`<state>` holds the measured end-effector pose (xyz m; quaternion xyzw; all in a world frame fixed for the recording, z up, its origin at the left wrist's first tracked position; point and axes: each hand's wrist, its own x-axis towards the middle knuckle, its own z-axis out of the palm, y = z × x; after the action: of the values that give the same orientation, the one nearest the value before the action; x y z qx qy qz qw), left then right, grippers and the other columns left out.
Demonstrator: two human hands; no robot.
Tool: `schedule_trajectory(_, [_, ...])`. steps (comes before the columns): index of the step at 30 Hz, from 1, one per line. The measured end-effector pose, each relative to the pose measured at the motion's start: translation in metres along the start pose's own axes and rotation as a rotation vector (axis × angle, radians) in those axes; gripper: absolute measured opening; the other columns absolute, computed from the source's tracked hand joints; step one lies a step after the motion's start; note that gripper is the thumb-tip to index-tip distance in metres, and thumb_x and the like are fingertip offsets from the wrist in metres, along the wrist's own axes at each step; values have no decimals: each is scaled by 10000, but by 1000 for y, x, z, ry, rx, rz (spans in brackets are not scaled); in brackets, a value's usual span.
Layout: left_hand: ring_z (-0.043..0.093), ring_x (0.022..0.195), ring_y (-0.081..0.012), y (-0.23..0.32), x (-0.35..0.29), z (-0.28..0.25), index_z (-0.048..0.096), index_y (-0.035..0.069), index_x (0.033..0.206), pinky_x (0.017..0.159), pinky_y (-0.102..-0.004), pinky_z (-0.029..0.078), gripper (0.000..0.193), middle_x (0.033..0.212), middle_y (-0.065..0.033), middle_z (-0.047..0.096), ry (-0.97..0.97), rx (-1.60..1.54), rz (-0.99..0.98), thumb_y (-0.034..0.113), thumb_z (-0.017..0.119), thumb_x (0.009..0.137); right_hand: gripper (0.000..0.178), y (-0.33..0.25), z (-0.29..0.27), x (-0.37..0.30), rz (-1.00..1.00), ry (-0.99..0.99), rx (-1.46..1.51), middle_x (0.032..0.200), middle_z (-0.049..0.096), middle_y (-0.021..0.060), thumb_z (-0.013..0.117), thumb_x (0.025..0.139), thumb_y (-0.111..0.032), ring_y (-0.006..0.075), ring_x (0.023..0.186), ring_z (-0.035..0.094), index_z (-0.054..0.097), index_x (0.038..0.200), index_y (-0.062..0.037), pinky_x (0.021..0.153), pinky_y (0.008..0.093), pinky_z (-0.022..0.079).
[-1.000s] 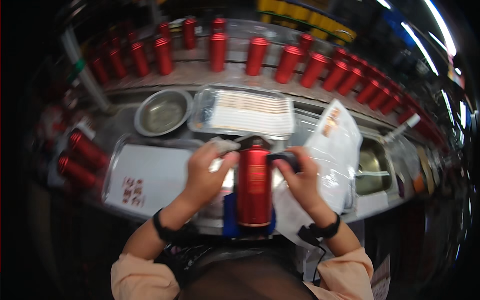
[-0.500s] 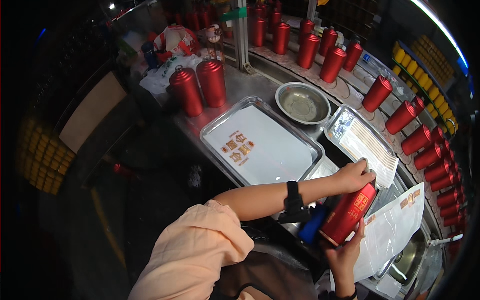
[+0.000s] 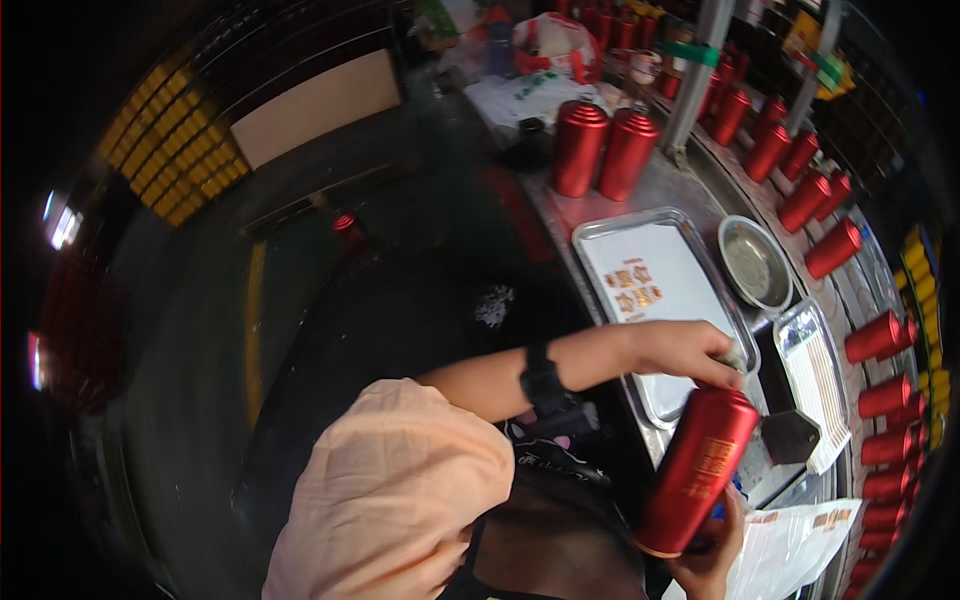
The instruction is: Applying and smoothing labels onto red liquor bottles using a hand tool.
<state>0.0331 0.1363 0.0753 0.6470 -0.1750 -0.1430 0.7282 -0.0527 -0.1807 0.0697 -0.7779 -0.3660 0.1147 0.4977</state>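
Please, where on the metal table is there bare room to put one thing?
Bare metal tabletop shows between the two upright red bottles, tray and round basin. Crowded: the right-hand bottle row and around the held bottle.

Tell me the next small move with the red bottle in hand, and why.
Probably firm up the right hand on the lower part of the red bottle before the left hand leaves its top: the right hand is low on it, the left is at the neck end, and no support shows beneath its base.
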Motion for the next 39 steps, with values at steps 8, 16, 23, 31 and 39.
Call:
schedule_trajectory(8, [599,832,-132,49,-239,-57,620,34,1043,769,-285,482,188,898,-53,611,758,684,18,158,688,921,1049,-40,76,153,-201,-369,-441,1197,650,196,919,570,-172,313,803,644,400,1476,-72,654,357,517])
schedule_trajectory(16, [619,819,-399,-78,-425,-200,611,5,914,723,-490,483,262,856,-190,628,1612,1349,-382,245,700,860,800,-5,23,178,384,0,-122,1223,623,101,713,862,25,14,515,399,315,1544,-105,430,167,335])
schedule_trajectory(23, [649,849,-421,-192,-580,-368,572,2,960,745,-504,525,345,899,-221,655,1859,1445,-916,301,716,865,623,4,-5,202,618,222,-289,1215,615,227,715,893,-54,272,1088,620,446,1455,-48,925,362,544])
schedule_trajectory(31, [669,934,-401,-225,-625,-437,585,22,1010,801,-493,546,392,984,-208,678,1925,1269,-1167,369,703,874,601,20,-28,208,662,201,-730,1190,625,172,785,870,-223,256,1056,614,544,1395,-59,921,389,514])
schedule_trajectory(39, [668,970,-392,-195,-585,-425,646,52,1104,832,-503,533,486,1029,-206,682,1958,1050,-1261,484,669,883,565,35,-27,186,583,301,-406,1039,615,43,659,885,-40,87,853,563,486,1423,-42,740,209,475])
